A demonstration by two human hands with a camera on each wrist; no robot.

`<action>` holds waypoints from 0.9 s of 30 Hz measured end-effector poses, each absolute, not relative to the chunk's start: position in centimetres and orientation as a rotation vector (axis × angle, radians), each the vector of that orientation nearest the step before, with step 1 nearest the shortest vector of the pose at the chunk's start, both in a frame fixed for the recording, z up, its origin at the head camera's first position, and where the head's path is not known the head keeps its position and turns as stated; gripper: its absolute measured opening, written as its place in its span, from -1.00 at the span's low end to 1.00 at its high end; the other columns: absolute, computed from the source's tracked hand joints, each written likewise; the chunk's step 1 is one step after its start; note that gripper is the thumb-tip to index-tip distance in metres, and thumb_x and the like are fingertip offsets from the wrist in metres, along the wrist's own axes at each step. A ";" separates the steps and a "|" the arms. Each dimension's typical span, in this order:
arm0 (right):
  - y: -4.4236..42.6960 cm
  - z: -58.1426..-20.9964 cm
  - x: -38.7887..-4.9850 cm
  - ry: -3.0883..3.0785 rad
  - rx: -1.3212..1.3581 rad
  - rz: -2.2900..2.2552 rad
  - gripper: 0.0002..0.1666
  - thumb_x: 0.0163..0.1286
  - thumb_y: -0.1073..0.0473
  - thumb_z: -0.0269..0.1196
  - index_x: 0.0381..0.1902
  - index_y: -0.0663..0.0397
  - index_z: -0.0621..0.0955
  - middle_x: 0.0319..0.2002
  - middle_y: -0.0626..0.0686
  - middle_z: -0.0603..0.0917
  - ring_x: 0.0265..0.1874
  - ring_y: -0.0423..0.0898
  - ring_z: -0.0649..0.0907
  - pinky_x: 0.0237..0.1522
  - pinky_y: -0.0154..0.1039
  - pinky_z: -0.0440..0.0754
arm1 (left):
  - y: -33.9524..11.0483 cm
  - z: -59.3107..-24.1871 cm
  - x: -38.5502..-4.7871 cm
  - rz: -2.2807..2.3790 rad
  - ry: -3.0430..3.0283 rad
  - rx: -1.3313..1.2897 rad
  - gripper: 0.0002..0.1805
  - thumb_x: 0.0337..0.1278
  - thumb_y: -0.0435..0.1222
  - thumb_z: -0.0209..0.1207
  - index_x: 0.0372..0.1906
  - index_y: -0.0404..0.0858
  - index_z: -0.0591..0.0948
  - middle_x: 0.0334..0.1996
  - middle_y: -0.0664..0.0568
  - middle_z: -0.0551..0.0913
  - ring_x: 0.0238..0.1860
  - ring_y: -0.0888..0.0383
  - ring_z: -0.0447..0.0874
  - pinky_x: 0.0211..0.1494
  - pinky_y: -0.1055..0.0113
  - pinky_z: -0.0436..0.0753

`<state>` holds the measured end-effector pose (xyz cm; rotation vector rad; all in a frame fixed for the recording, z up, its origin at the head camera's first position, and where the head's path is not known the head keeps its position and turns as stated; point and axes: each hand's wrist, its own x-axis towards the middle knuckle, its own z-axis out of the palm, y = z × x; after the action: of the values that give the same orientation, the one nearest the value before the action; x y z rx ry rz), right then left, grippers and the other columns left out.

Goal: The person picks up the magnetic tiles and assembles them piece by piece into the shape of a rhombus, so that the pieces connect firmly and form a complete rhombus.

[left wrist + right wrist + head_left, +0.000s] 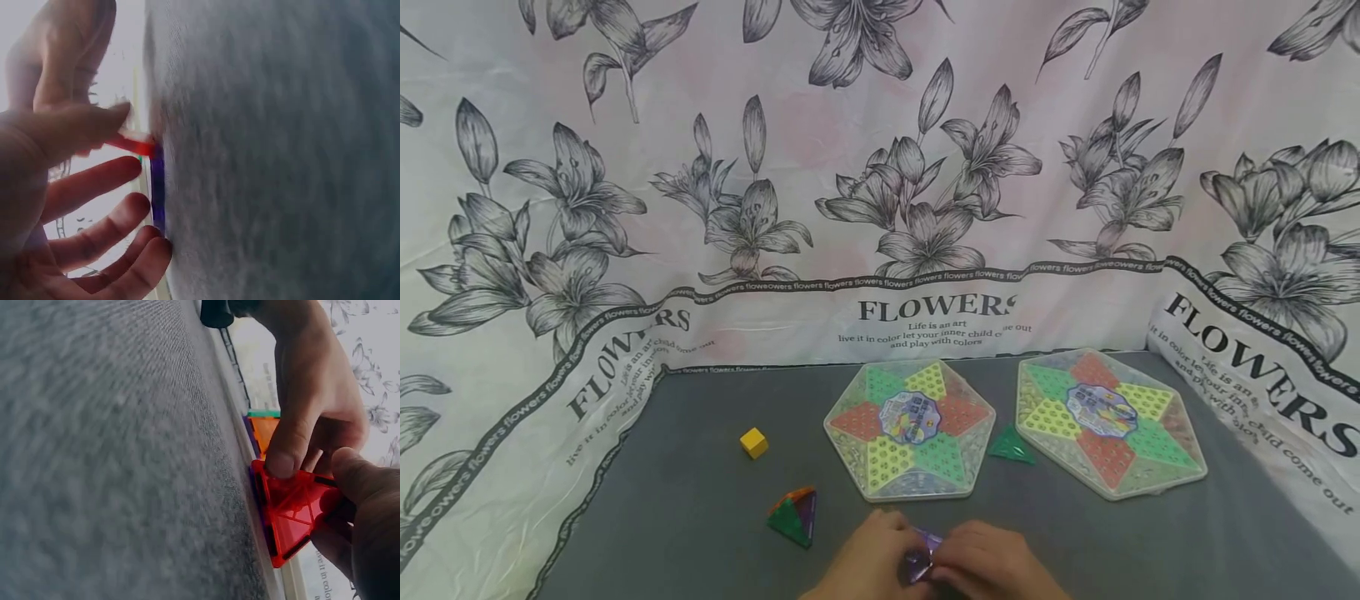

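Note:
A red triangular magnetic tile stands upright, with a purple tile along its base on the grey cloth. My right hand pinches the red tile at its side, thumb on one face and fingers behind. On its upper edge, the thumb of my left hand presses, with fingers behind it. In the left wrist view my left fingers curve beside the purple tile's edge. From the head view, both hands meet around the tiles at the bottom middle and cover much of them.
Left of the hands is a joined piece of green, orange and purple tiles. A yellow cube sits farther back. Two hexagonal game boards lie behind, with a green triangular tile between them. A flowered curtain borders the table.

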<state>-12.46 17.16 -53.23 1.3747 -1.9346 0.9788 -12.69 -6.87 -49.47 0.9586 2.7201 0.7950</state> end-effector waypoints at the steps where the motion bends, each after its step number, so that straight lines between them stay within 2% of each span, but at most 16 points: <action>1: 17.1 -53.3 -12.4 -1.967 1.362 1.027 -0.82 0.53 0.18 0.45 0.03 0.02 0.78 -0.12 -0.09 0.83 -0.11 -0.24 0.79 -0.02 -0.47 0.73 | -6.8 -49.9 -12.8 0.807 2.727 0.981 -0.80 0.07 -0.08 0.60 -0.19 0.05 0.87 -0.28 0.37 0.59 -0.23 0.47 0.40 -0.23 0.55 0.45; 4: 17.5 -53.3 -12.2 -2.113 1.299 1.134 -0.64 0.42 0.25 0.53 0.14 0.00 0.76 -0.04 -0.07 0.84 -0.06 -0.22 0.80 0.02 -0.47 0.72 | -6.8 -51.4 -13.3 0.846 2.727 1.028 -0.87 0.08 -0.19 0.58 -0.25 0.03 0.87 -0.31 0.35 0.58 -0.28 0.49 0.41 -0.27 0.54 0.45; 7: 18.2 -53.5 -12.1 -2.279 1.211 1.169 -0.50 0.31 0.31 0.59 0.18 -0.08 0.75 0.01 -0.11 0.83 -0.02 -0.22 0.79 0.02 -0.41 0.74 | -7.1 -53.6 -14.2 0.866 2.727 1.083 -0.87 0.09 -0.20 0.57 -0.24 0.01 0.88 -0.30 0.34 0.60 -0.28 0.51 0.44 -0.27 0.53 0.47; 10: 18.7 -53.8 -12.3 -2.341 1.188 1.120 -0.49 0.26 0.34 0.60 0.12 -0.17 0.78 -0.02 -0.17 0.84 -0.04 -0.24 0.78 -0.02 -0.35 0.76 | -7.3 -55.6 -15.1 0.845 2.715 1.075 -0.87 0.11 -0.17 0.57 -0.22 0.05 0.88 -0.27 0.37 0.62 -0.25 0.52 0.47 -0.22 0.53 0.51; 13: 18.7 -54.1 -12.4 -2.322 1.221 1.128 -0.52 0.26 0.36 0.59 0.07 -0.20 0.78 -0.06 -0.18 0.84 -0.08 -0.26 0.79 -0.03 -0.39 0.74 | -7.6 -56.5 -15.6 0.810 2.727 1.053 -0.84 0.11 -0.15 0.57 -0.19 0.13 0.88 -0.24 0.41 0.65 -0.22 0.52 0.53 -0.17 0.50 0.57; 18: 18.2 -54.6 -12.3 -2.258 1.268 1.178 -0.56 0.29 0.37 0.57 0.05 -0.18 0.78 -0.11 -0.17 0.83 -0.13 -0.31 0.79 -0.03 -0.53 0.68 | -7.8 -55.4 -15.1 0.897 2.721 1.038 -0.77 0.13 -0.23 0.57 -0.12 0.11 0.88 -0.21 0.42 0.71 -0.17 0.54 0.58 -0.12 0.48 0.64; 21: 17.9 -54.9 -12.2 -2.223 1.257 1.185 -0.61 0.32 0.34 0.56 0.03 -0.16 0.79 -0.15 -0.17 0.83 -0.17 -0.33 0.78 -0.06 -0.54 0.68 | -7.7 -52.6 -14.0 0.953 2.721 1.033 -0.80 0.16 -0.27 0.57 -0.12 0.02 0.88 -0.22 0.37 0.76 -0.17 0.53 0.62 -0.09 0.50 0.65; 25: 17.6 -55.0 -12.1 -2.206 1.227 1.188 -0.62 0.36 0.31 0.55 0.07 -0.14 0.79 -0.17 -0.17 0.82 -0.20 -0.36 0.76 -0.10 -0.54 0.68 | -7.9 -52.8 -13.9 1.001 2.736 1.079 -0.84 0.21 -0.26 0.56 -0.13 -0.01 0.89 -0.26 0.35 0.80 -0.19 0.52 0.67 -0.13 0.48 0.66; 27: 17.5 -54.9 -12.0 -2.207 1.222 1.202 -0.58 0.33 0.34 0.56 0.08 -0.13 0.79 -0.18 -0.17 0.82 -0.21 -0.38 0.75 -0.12 -0.54 0.67 | -8.1 -54.7 -14.6 1.004 2.738 1.088 -0.84 0.23 -0.22 0.55 -0.12 0.04 0.89 -0.26 0.39 0.81 -0.18 0.53 0.68 -0.12 0.46 0.66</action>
<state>-12.05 17.54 -54.92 1.2220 -2.2073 1.2019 -14.57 -8.10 -54.68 1.0875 2.7378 1.0041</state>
